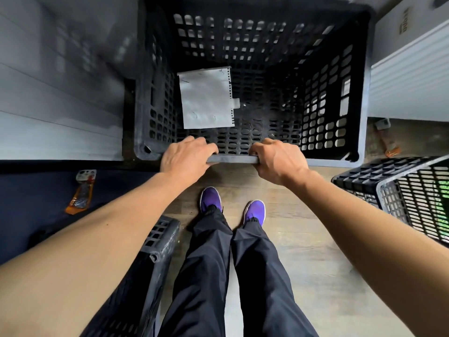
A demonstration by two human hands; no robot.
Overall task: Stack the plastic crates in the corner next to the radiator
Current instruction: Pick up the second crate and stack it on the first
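Observation:
A tall black perforated plastic crate (340, 25) stands in the corner, seen from straight above, with a white sheet of paper (206, 98) lying on its bottom. My left hand (184, 159) and my right hand (279, 161) both grip its near rim, about a hand's width apart. The white radiator (410, 76) is directly to the crate's right. Another black crate (408, 190) sits on the floor at the right. A third black crate (155, 242) is at the lower left beside my left leg, partly hidden by my forearm.
A white panelled wall (56, 105) runs along the left. A dark mat (36, 210) lies below it with an orange-handled tool (81, 193) on it. A second such tool (387, 139) lies on the wooden floor by the radiator. My feet stand just in front of the crate.

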